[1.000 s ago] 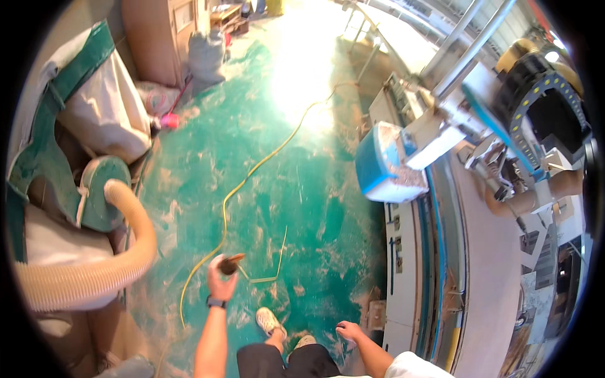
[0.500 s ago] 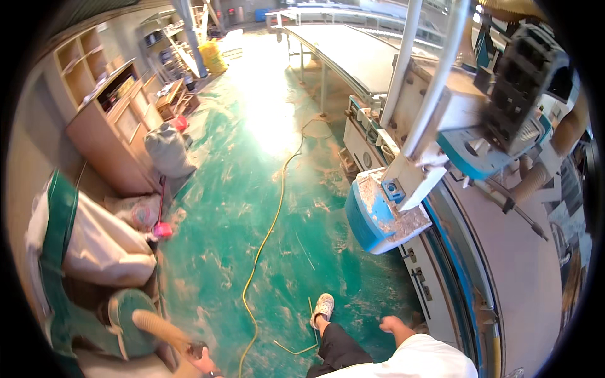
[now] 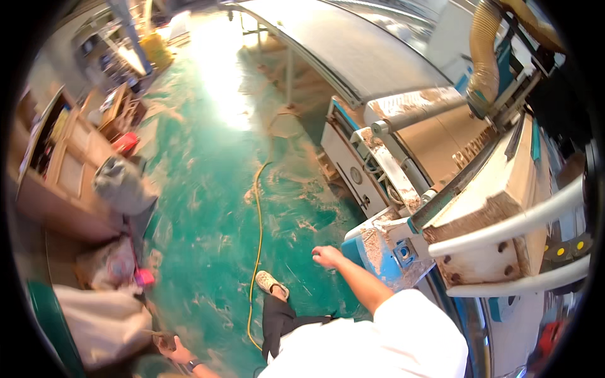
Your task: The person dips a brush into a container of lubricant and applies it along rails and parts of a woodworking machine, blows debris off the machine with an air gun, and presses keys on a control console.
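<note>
My left hand, with a dark band on its wrist, is low on the left. Its fingers are closed round a small dark brown object, whose kind I cannot make out. Next to it hangs the large cream cloth bag of a green-framed machine. My right hand is stretched out over the green floor, its fingers loosely curled and nothing visible in them. Just right of it is a blue and white machine housing covered in sawdust, apart from the hand.
A yellow hose or cable runs along the dusty green floor beside my shoe. On the right stands a long woodworking machine with a pale table and white rails. Wooden cabinets and a grey sack line the left.
I have moved forward, and the machine at right is nearer. My right arm has swung forward and left. My left hand still grips the dark object; the ribbed hose beside it has left view.
</note>
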A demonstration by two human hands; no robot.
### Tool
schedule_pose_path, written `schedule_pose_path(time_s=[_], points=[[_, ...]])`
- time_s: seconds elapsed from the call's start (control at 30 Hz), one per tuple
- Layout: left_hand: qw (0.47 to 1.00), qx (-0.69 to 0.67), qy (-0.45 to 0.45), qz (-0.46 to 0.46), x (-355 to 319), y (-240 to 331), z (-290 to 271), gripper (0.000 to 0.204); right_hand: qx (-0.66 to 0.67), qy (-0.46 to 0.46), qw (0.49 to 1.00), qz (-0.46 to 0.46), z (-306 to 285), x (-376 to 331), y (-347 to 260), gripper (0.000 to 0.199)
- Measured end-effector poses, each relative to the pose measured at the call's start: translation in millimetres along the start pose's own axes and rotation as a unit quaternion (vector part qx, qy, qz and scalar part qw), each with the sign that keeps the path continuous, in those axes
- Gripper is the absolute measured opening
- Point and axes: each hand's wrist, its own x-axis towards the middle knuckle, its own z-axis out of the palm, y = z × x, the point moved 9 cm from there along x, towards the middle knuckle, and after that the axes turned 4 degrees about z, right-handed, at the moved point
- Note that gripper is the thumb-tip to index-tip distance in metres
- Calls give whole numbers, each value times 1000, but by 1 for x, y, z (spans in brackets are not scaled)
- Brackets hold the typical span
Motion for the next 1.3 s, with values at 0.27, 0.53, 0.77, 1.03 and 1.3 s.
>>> schedule_pose_path(time_s=[0.27,0.53,0.77,1.03,1.3], points=[[980,-91,-129,120,215,135,388,66,114,56,975,182,-65,82,86,40],[924,-299,-222,88,314,372,787,66,64,-143,917,368,-58,185,193,44],[924,-268,-261,85,381,473,979,70,57,91,977,185,-381,553,42,43],[920,-258,-287,73,488,452,1203,69,57,415,908,-29,-804,892,-176,44],[923,-231,-303,46,617,479,1496,62,-19,572,817,71,-1033,1192,-225,82]])
